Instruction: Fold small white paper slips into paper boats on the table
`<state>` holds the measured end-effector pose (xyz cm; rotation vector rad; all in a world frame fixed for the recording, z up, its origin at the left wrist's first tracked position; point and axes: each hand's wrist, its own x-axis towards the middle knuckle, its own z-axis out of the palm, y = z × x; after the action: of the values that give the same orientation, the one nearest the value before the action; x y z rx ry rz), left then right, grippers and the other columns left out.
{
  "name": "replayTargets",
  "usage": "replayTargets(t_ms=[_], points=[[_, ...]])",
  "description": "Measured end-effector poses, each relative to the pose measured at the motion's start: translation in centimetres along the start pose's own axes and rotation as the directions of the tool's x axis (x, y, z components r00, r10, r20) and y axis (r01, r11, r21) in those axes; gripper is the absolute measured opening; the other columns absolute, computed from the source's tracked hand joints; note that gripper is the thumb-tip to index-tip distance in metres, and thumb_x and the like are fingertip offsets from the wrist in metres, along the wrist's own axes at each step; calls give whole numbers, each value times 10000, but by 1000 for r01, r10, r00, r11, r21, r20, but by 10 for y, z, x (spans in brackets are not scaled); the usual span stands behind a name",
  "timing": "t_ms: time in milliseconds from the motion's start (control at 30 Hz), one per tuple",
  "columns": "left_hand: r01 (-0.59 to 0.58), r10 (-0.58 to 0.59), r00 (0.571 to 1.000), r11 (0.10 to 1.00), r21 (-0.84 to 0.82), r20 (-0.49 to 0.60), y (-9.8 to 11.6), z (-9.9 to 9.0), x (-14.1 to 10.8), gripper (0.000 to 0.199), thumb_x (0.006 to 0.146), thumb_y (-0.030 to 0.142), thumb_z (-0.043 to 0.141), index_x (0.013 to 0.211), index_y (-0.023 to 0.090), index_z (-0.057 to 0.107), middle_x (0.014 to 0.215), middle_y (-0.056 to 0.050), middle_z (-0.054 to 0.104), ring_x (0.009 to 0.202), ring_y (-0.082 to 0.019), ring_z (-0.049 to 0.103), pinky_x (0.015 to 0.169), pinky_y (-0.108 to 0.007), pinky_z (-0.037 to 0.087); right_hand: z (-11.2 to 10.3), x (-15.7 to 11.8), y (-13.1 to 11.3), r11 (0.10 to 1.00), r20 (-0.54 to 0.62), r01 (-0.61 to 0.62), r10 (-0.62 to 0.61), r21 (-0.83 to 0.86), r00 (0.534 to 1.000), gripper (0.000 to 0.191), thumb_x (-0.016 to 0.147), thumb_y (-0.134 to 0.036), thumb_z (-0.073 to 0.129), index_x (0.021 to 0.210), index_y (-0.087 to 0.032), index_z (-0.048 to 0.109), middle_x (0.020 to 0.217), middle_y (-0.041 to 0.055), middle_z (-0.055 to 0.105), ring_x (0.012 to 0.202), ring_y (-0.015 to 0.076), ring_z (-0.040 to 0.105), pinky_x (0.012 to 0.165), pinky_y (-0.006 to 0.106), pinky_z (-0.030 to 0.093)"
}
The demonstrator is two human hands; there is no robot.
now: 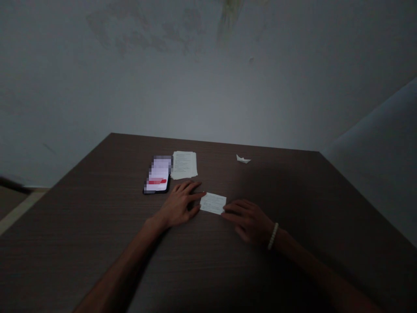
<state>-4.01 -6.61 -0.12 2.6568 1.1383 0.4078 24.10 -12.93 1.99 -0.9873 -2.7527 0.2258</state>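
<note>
Head view: hands (182, 202) flanking paper slip (213, 203).

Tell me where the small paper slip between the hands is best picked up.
Probably by its far edge or far right corner. The slip lies flat on the table, so it needs peeling up at an edge. The left hand touches its left end and the right hand its near right corner. The far side is free, so come from there with the fingertips.
</note>
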Motion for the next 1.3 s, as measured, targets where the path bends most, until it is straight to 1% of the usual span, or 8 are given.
replayTargets(t_ms=[100,267,400,600,800,933,1167,1300], points=[[5,-5,1000,1000,5,13,2,-3,0,468,847,318,572,1314,308,550,1481,-45,391,1326,-333,351,1045,-541,327,4,4,-5,999,4,21,-22,25,1000,410,857,-186,521,1265,-177,553,1324,102,543,1205,250,466,1013,438,395],[17,-17,1000,999,29,-15,7,-3,0,437,858,308,547,1292,270,570,1451,-73,420,1309,-324,372,1039,-517,335,9,5,-15,998,6,3,-3,67,1000,437,888,-255,501,1313,-150,511,1369,123,509,1229,260,453,1027,458,386],[21,-18,998,999,49,-61,16,1,1,414,865,355,539,1251,218,594,1394,-110,471,1269,-320,408,1034,-504,340,12,6,-23,992,-5,-28,29,126,1000,475,865,-237,511,1330,-141,490,1349,130,523,1209,257,466,1017,455,398],[66,-62,994,997,40,-86,27,6,3,546,829,520,576,1274,203,569,1386,-124,473,1261,-343,402,1042,-516,326,12,9,-29,992,12,-47,46,115,999,476,869,-256,523,1329,-137,491,1341,135,526,1198,261,462,1006,461,393],[108,-105,988,994,22,-112,30,9,3,546,803,507,611,1262,215,568,1378,-111,482,1258,-337,403,1047,-513,326,15,7,-29,992,-21,-45,48,122,999,490,865,-250,520,1345,-162,477,1355,116,525,1252,260,420,1039,479,357],[130,-127,986,991,16,-112,28,8,2,507,812,448,613,1263,223,568,1380,-105,480,1255,-327,409,1040,-504,340,17,5,-29,991,-29,-54,58,125,998,482,866,-265,522,1335,-159,490,1356,110,528,1268,266,406,1062,482,334],[172,-170,978,985,14,-118,12,5,-1,458,823,381,591,1261,245,575,1383,-86,474,1245,-334,409,1020,-526,358,19,6,-28,990,-46,-43,49,133,998,466,865,-263,524,1319,-159,505,1342,119,541,1262,264,428,1049,480,350],[162,-160,978,987,3,-132,6,5,-3,449,817,338,585,1254,237,578,1370,-83,486,1246,-330,411,1018,-532,360,20,5,-27,990,-53,-46,53,133,997,474,859,-258,527,1324,-165,502,1347,117,540,1269,261,428,1048,482,352]])
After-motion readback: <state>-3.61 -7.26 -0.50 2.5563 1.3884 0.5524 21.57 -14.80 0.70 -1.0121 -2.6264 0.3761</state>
